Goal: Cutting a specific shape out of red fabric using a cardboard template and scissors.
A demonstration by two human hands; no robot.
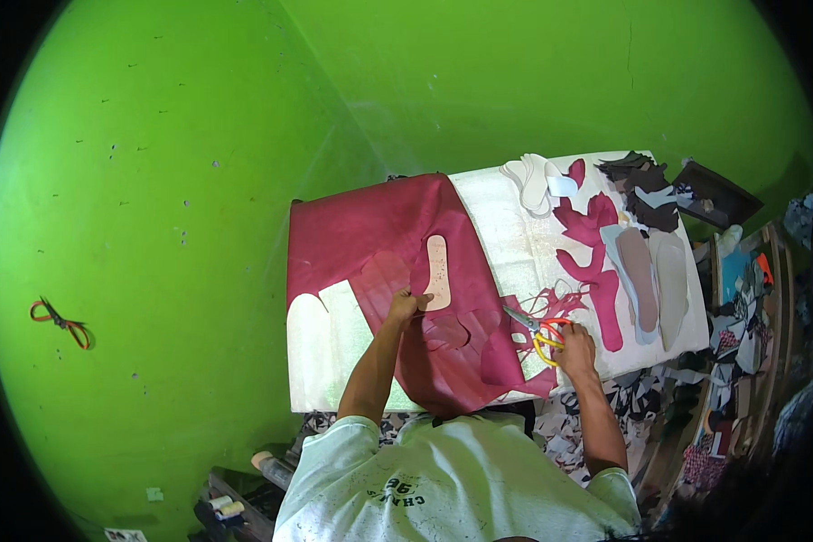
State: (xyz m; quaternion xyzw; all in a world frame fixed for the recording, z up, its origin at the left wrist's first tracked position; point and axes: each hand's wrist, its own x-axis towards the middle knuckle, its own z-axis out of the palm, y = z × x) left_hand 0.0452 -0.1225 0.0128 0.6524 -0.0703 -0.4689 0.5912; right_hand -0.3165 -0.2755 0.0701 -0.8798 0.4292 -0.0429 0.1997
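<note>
Tan sole pattern point(437, 268) lay flat on the dark red sheet point(357, 226), approx mid-table. Its long axis ran away from the person, nr end toward the shirt point(465, 470). From the L hand point(407, 304) it stretched ahead & slightly right; L hand was by far the nearer one, fingers touching the nr end. Couldn't tell if they pinched the edge or just pressed on top. R hand point(574, 350) sat well apart, off to the right & a bit closer to the body, closed round the handles of the scissors point(522, 318). Blades pointed left & away, roughly toward the pattern's nr end, w/ red sheet in btwn; couldn't tell if blades were apart or together.

Count: 1 pattern, 1 big red sheet, 1 pr scissors in hand, plus 1 more pr, the wall scissors point(59, 320), on the green wall at far left. Right of the held scissors: approx 4 larger red offcuts point(608, 310), thin red strips point(556, 301) too tangled to count, 3 long soles point(638, 280) side by side. Toward the table's far edge: 1 stack of white soles point(533, 183), no. unclear; 1 heap of dark scraps point(640, 185); 1 dark tray point(718, 195) just beside the table point(312, 370).
</note>
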